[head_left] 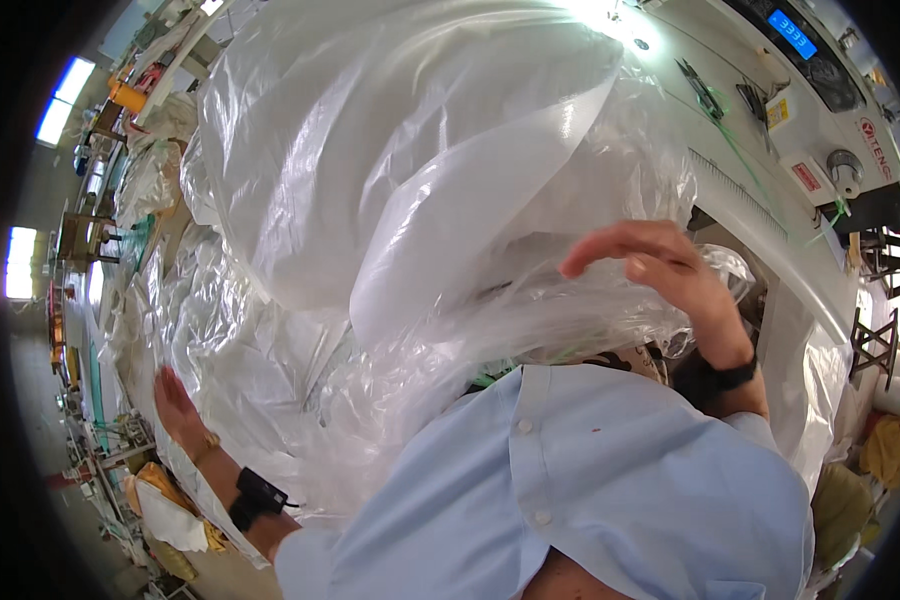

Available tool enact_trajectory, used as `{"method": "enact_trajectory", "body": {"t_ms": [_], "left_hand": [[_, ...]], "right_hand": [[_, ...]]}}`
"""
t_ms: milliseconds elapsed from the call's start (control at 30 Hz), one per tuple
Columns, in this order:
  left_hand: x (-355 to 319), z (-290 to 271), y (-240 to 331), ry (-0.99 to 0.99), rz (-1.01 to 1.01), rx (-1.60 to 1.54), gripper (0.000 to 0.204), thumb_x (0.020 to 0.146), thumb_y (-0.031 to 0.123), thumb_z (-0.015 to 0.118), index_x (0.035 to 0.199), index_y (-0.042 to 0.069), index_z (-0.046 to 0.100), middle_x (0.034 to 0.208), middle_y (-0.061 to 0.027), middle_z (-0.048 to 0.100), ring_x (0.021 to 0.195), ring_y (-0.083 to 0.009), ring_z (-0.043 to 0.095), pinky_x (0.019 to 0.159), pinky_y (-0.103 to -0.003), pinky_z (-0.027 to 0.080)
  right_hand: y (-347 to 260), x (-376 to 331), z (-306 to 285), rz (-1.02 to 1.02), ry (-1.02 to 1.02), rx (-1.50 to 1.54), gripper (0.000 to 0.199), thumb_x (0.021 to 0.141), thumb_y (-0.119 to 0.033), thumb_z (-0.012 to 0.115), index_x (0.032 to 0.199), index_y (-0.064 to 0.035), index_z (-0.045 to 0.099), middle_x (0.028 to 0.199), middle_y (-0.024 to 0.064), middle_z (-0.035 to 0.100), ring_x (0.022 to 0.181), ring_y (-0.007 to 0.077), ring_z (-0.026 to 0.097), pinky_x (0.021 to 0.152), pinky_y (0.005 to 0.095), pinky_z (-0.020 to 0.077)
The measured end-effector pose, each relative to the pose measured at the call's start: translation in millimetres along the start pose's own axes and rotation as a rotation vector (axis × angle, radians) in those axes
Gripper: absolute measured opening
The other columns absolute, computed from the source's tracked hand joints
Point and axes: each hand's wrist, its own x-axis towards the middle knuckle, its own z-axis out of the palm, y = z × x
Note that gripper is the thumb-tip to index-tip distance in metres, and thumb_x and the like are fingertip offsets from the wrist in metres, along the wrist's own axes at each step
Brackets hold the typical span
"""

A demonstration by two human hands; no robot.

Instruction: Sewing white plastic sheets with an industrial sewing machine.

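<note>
A: Plastic (390, 180), big clear sheet, heaped over the whole bench from 9 to 2 o'clock. Bulk of it billows up at 12, right in front of the person.

B: Hands?

A: Left hand (175, 400) at 8 o'clock, flat on the plastic, fingers spread open, palm down. Not gripping anything. Black band on that wrist.

B: Right?

A: Right hand (660, 265) at 2 o'clock, raised over a bunched fold of the plastic. Fingers open, loosely curved, tips pointing toward 9. Whether it touches the film underneath, can't tell. Black band on that wrist too.

B: What's under the sheet?

A: Sewing machine (770, 120), white, at 1 to 2 o'clock, partly covered at its near edge. Blue display (792, 33) on top of it. Scissors (703, 90) lying on its bed, near the display.

B: Anything else around?

A: Blue shirt (590, 480) fills 5 to 6 o'clock, close to the camera. Yellow cloth (165, 490) at 7 o'clock, below the left forearm. More benches run off toward 10, too small to make out.
</note>
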Motion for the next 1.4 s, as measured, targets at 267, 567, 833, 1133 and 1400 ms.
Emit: {"method": "enact_trajectory", "body": {"t_ms": [267, 567, 833, 1133, 1400], "left_hand": [[-169, 332, -7, -1.220, 0.622, 0.805, 0.036, 0.093, 0.010, 0.064, 0.127, 0.002, 0.059, 0.127, -0.0113, 0.063, 0.115, -0.0220, 0.060, 0.097, -0.035, 0.046], [-243, 399, -70, -1.341, 0.659, 0.875, 0.040, 0.085, 0.027, 0.074, 0.113, 0.001, 0.061, 0.095, -0.0111, 0.066, 0.084, -0.0243, 0.062, 0.079, -0.035, 0.049], [-231, 411, -14, -1.116, 0.048, 0.378, 0.021, 0.082, 0.006, 0.074, 0.100, -0.001, 0.068, 0.083, -0.0007, 0.066, 0.073, -0.0075, 0.060, 0.069, -0.020, 0.049], [-300, 426, 47, -1.506, 0.388, 0.485, 0.019, 0.088, 0.014, 0.071, 0.078, 0.002, 0.061, 0.068, 0.0077, 0.049, 0.061, -0.0011, 0.039, 0.053, -0.020, 0.030], [-310, 399, 18, -1.360, 0.161, 0.382, 0.021, 0.089, 0.019, 0.071, 0.078, 0.005, 0.059, 0.065, 0.0095, 0.044, 0.060, 0.0002, 0.033, 0.052, -0.020, 0.025]], "right_hand": [[-58, -60, -17, -0.207, 0.401, -0.847, 0.028, 0.095, -0.023, 0.060, 0.109, 0.0015, 0.067, 0.106, 0.0152, 0.069, 0.096, 0.0246, 0.065, 0.087, 0.0360, 0.0481], [17, -87, -72, 0.303, 0.796, -0.908, 0.026, 0.090, -0.019, 0.064, 0.107, 0.0011, 0.067, 0.096, 0.0156, 0.071, 0.089, 0.0228, 0.067, 0.082, 0.0330, 0.0499], [15, -51, -3, -0.077, 0.301, -0.812, 0.037, 0.087, -0.023, 0.069, 0.119, -0.0066, 0.062, 0.099, 0.0137, 0.069, 0.092, 0.0322, 0.066, 0.081, 0.0415, 0.0511], [35, 8, 47, -0.195, -0.251, -0.780, 0.033, 0.094, -0.024, 0.059, 0.120, -0.0049, 0.062, 0.106, 0.0147, 0.067, 0.100, 0.0321, 0.063, 0.085, 0.0414, 0.0495], [50, -74, -15, -0.072, 0.868, -0.182, 0.022, 0.092, -0.005, 0.060, 0.113, 0.0021, 0.063, 0.102, 0.0077, 0.068, 0.095, 0.0157, 0.060, 0.085, 0.0290, 0.0467]]}}
